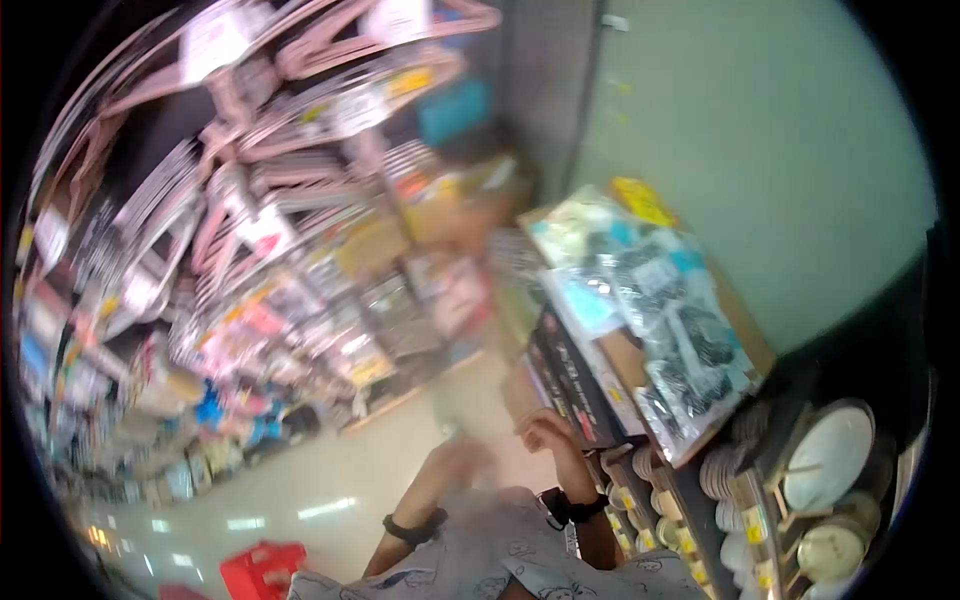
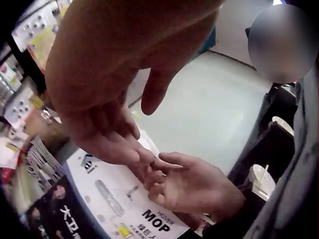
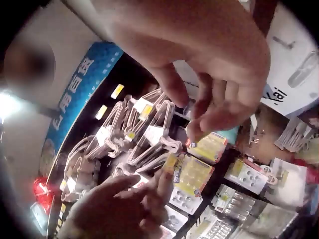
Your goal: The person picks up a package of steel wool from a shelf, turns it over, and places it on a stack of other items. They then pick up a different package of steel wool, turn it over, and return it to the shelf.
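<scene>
Two hands: left hand (image 2: 99,104) fingers touch right hand (image 2: 197,189), mop box (image 2: 117,201) behind.

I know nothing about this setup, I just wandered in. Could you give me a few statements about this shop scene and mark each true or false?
1. The fingers of the left hand and the right hand meet. True.
2. The white box beneath the hands bears the word MOP. True.
3. The hangers on the display are green. False: they are pink.
4. A blue basket stands on the floor. False: the basket is red.
5. Plates stand on the shelves at the right of the head view. True.
</scene>
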The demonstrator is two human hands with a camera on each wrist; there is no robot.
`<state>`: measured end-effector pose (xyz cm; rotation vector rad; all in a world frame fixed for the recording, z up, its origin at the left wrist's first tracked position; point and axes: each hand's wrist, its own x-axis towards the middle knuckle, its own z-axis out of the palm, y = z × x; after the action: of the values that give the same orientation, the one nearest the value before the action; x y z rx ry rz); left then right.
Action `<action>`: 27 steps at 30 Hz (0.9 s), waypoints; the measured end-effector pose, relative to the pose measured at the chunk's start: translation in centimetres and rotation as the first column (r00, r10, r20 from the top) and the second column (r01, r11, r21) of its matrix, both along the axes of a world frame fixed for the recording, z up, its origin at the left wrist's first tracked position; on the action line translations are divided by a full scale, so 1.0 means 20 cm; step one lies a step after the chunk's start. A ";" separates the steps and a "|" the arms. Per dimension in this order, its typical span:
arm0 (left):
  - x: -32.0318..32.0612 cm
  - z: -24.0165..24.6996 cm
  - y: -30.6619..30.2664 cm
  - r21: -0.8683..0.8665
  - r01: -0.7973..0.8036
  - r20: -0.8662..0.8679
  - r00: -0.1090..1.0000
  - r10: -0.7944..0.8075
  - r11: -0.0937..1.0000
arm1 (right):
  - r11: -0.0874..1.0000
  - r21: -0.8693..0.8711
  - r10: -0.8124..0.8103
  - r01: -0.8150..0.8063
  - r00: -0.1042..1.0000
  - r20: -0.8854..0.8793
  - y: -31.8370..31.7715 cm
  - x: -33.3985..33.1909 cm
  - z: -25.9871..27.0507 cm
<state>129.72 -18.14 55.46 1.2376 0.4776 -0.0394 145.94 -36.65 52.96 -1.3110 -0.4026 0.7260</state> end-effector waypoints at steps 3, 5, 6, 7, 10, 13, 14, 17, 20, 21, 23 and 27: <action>-0.25 -0.12 0.03 -0.036 -0.252 -0.013 0.968 0.251 0.967 | 0.999 -0.020 0.038 -0.039 0.996 -0.079 0.18 0.01 0.10; -0.41 -0.17 0.00 -0.073 -0.367 0.011 0.929 0.369 0.927 | 0.998 0.053 0.039 -0.038 0.999 -0.016 0.26 -0.03 0.24; -0.46 -0.19 0.01 0.015 -0.393 -0.004 0.919 0.393 0.919 | 0.999 -0.007 0.053 -0.053 0.979 0.195 0.27 -0.06 0.36; -0.48 -0.12 0.00 0.013 -0.439 -0.023 0.898 0.439 0.898 | 0.997 0.039 0.044 -0.063 0.927 0.373 0.31 -0.07 0.47; -0.50 -0.01 0.00 -0.008 -0.547 0.036 0.837 0.547 0.837 | 0.956 0.255 -0.060 -0.145 0.754 0.654 0.43 -0.04 0.70; -0.55 0.16 0.00 0.017 -0.557 0.029 0.830 0.557 0.830 | 0.933 0.341 -0.170 -0.119 0.688 0.705 0.55 -0.19 1.09; -0.59 0.06 0.01 0.077 -0.551 0.166 0.829 0.535 0.831 | 0.901 0.415 -0.235 -0.128 0.660 0.714 0.60 -0.26 1.20; -0.71 0.13 0.01 0.085 -0.555 0.107 0.831 0.546 0.828 | 0.602 0.718 -0.359 -0.350 0.684 0.635 0.73 -0.37 1.38; -0.84 0.16 0.02 0.060 -0.633 0.014 0.773 0.634 0.772 | 0.517 0.775 -0.489 -0.363 0.618 0.616 0.77 -0.48 1.46; -0.90 0.14 0.03 0.062 -0.664 0.021 0.747 0.664 0.745 | 0.525 0.782 -0.536 -0.336 0.583 0.611 0.78 -0.54 1.47; -1.02 0.14 0.03 0.179 -0.688 0.073 0.722 0.688 0.703 | 0.520 0.791 -0.578 -0.323 0.549 0.604 0.84 -0.65 1.47; -1.24 0.16 0.13 0.159 -0.767 0.081 0.637 0.766 0.621 | 0.359 0.760 -0.469 -0.542 0.599 0.649 1.05 -0.83 1.46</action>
<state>104.89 -15.59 58.72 1.1137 1.0014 0.7686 129.26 -15.66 82.24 -0.3249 -1.4167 -0.2662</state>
